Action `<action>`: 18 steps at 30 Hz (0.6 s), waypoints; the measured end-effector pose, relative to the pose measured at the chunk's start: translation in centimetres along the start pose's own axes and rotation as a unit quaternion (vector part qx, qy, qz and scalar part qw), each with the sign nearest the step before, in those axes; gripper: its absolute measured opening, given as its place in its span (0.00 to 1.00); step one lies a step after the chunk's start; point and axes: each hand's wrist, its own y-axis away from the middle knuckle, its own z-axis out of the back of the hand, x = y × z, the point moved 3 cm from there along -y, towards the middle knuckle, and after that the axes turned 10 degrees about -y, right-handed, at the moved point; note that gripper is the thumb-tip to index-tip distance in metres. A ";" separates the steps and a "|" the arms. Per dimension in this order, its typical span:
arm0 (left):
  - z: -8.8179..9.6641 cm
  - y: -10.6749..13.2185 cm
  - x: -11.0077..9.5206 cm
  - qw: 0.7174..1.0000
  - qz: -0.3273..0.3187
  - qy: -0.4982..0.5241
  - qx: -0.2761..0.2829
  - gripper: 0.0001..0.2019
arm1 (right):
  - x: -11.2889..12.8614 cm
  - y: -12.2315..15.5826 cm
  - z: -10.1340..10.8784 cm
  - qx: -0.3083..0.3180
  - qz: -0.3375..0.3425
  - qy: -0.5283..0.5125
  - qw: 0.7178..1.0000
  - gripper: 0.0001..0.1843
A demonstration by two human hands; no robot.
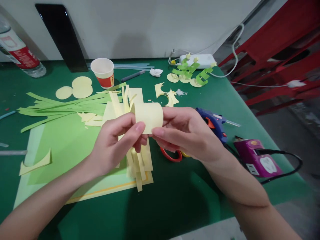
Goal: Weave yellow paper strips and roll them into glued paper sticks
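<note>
A pale yellow piece of paper (pixel 149 116), curved like a short tube, is held up between my two hands above the table. My left hand (pixel 117 140) pinches its left lower edge between thumb and fingers. On the other side, my right hand (pixel 185 131) grips its right end, thumb in front and fingers behind. Beneath the hands lie pale yellow paper strips (pixel 136 163) and green paper sheets (pixel 67 143). Red-handled scissors (pixel 172 156) are partly hidden under my right hand. A blue glue gun (pixel 216 126) rests just right of that hand.
Green paper strips (pixel 67 104), yellow paper circles (pixel 82 87) and a paper cup (pixel 102 73) are at the back left. Curled green paper pieces on round bases (pixel 185 77) stand near a white power strip (pixel 202 60). A purple box with a cable (pixel 258 158) sits at right.
</note>
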 end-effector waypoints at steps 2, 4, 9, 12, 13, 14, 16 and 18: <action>-0.1 0.0 0.0 1.000 0.008 0.013 0.021 0.11 | 0.0 0.1 0.0 0.006 -0.001 0.015 1.000 0.04; -0.2 0.0 -0.1 0.999 0.017 0.031 0.037 0.09 | 0.0 0.2 0.1 0.010 -0.007 0.025 1.000 0.05; -0.3 0.0 -0.4 0.998 0.025 0.027 0.045 0.08 | 0.1 0.2 0.2 0.011 -0.028 0.040 0.999 0.05; -0.2 -0.2 -0.7 0.998 0.013 -0.001 0.060 0.07 | 0.3 0.1 0.2 0.015 -0.050 0.043 0.998 0.05; -0.2 -0.2 -0.7 0.998 0.009 -0.004 0.069 0.08 | 0.3 0.1 0.1 0.018 -0.059 0.044 0.997 0.05; -0.2 -0.2 -0.8 0.997 0.006 -0.001 0.079 0.08 | 0.3 0.1 0.1 0.021 -0.067 0.044 0.997 0.05; -0.2 -0.3 -0.8 0.995 0.003 0.011 0.101 0.08 | 0.3 0.2 0.1 0.029 -0.082 0.041 0.995 0.05; -0.2 -0.3 -0.8 0.993 0.002 0.018 0.117 0.08 | 0.3 0.2 0.1 0.037 -0.095 0.038 0.994 0.05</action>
